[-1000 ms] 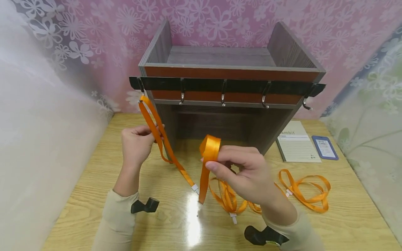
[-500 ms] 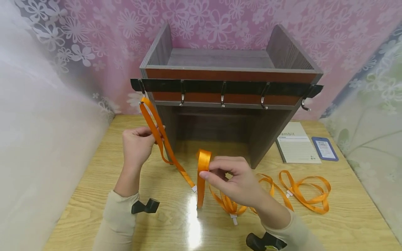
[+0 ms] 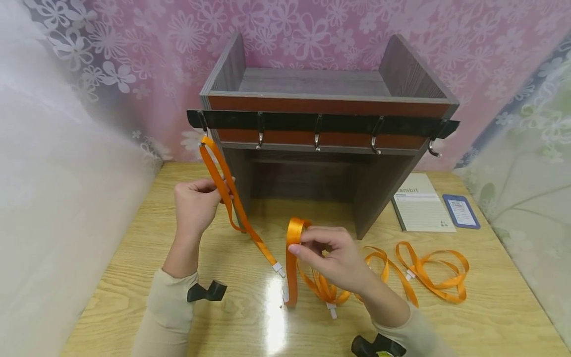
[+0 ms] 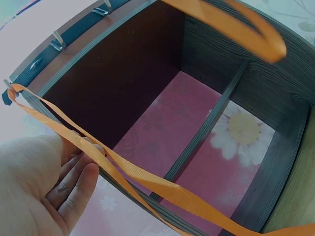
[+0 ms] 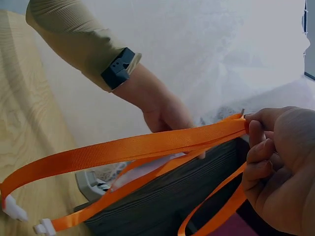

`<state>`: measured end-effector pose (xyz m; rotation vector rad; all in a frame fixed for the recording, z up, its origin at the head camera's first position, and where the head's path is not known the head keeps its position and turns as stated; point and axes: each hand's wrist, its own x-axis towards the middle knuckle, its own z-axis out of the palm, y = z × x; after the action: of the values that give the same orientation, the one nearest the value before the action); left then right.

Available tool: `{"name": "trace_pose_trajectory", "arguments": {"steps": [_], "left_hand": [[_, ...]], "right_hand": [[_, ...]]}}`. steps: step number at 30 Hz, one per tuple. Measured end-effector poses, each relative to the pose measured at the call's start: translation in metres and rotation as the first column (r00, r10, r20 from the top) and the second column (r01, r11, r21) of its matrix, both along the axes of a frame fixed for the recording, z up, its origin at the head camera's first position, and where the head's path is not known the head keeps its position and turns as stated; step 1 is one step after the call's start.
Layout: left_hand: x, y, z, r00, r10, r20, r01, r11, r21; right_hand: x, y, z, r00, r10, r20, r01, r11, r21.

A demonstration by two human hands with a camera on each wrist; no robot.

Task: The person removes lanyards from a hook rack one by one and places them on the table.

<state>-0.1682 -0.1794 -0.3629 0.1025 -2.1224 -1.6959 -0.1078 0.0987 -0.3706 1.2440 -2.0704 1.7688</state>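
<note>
An orange lanyard [image 3: 243,218] hangs by its loop from the leftmost hook of the black rail, its white clip end slanting down toward the table. My left hand [image 3: 196,208] holds the strap partway down, with curled fingers [image 4: 76,191] at the ribbon in the left wrist view; the exact contact is partly hidden. In the middle, my right hand [image 3: 334,253] pinches a second orange lanyard [image 3: 292,267] between thumb and fingers. Its looped top stands above the fingertips, and the rest drops toward the table. The right wrist view shows two white clips [image 5: 45,226] on orange straps.
A grey wooden cabinet [image 3: 370,198] carries the black hook rail [image 3: 285,120], with several metal hooks. More orange lanyards [image 3: 439,285] lie coiled at the right. Behind them are a notebook [image 3: 421,208] and a blue card holder [image 3: 461,210]. A patterned wall stands behind the cabinet.
My right hand has lowered with its lanyard and drawn slightly left, then shifted a little right in the last half second. The left hand and the hung lanyard stay almost still.
</note>
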Motion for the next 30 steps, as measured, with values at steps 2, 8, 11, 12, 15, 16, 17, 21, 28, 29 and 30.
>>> {"name": "trace_pose_trajectory", "arguments": {"steps": [2,8,11,12,15,16,17,21,28,29,30], "left_hand": [[0.000,0.000,0.000,1.000,-0.006,0.000,0.006,1.000,-0.002],[0.001,0.002,0.002,1.000,-0.013,-0.007,0.013,1.000,-0.002],[0.001,0.002,0.003,1.000,-0.015,-0.007,0.015,1.000,0.000],[0.001,0.002,0.003,1.000,-0.016,-0.007,0.016,1.000,0.003],[0.001,0.001,0.002,1.000,-0.013,-0.001,0.013,1.000,0.002],[0.001,0.001,0.002,1.000,-0.012,-0.002,0.012,1.000,0.002],[0.001,0.001,0.002,1.000,-0.010,-0.002,0.010,1.000,0.001],[0.001,0.000,0.001,1.000,0.000,0.007,0.000,1.000,-0.012],[0.001,0.000,0.001,1.000,-0.006,0.008,0.006,1.000,-0.005],[0.001,0.000,0.001,1.000,-0.007,0.010,0.007,1.000,-0.004],[0.001,0.000,0.001,1.000,-0.008,0.010,0.008,1.000,-0.004]], "right_hand": [[0.000,-0.001,-0.006,0.999,-0.010,0.048,0.010,1.000,0.012],[-0.001,-0.004,-0.023,0.988,-0.028,0.154,0.027,1.000,0.009],[-0.001,-0.004,-0.028,0.984,-0.036,0.172,0.034,0.999,0.016],[-0.001,-0.003,-0.030,0.982,-0.043,0.182,0.039,0.999,0.026],[-0.001,-0.003,-0.036,0.977,-0.053,0.209,0.042,0.998,0.052],[-0.001,-0.003,-0.038,0.975,-0.053,0.217,0.040,0.997,0.060],[-0.002,-0.003,-0.041,0.974,-0.049,0.222,0.036,0.997,0.065],[-0.004,-0.003,-0.051,0.967,-0.043,0.249,0.023,0.996,0.083],[-0.004,-0.003,-0.065,0.937,-0.121,0.327,0.064,0.981,0.182],[-0.004,-0.003,-0.066,0.932,-0.129,0.338,0.065,0.979,0.196],[-0.004,-0.002,-0.068,0.928,-0.135,0.347,0.065,0.976,0.206]]}}
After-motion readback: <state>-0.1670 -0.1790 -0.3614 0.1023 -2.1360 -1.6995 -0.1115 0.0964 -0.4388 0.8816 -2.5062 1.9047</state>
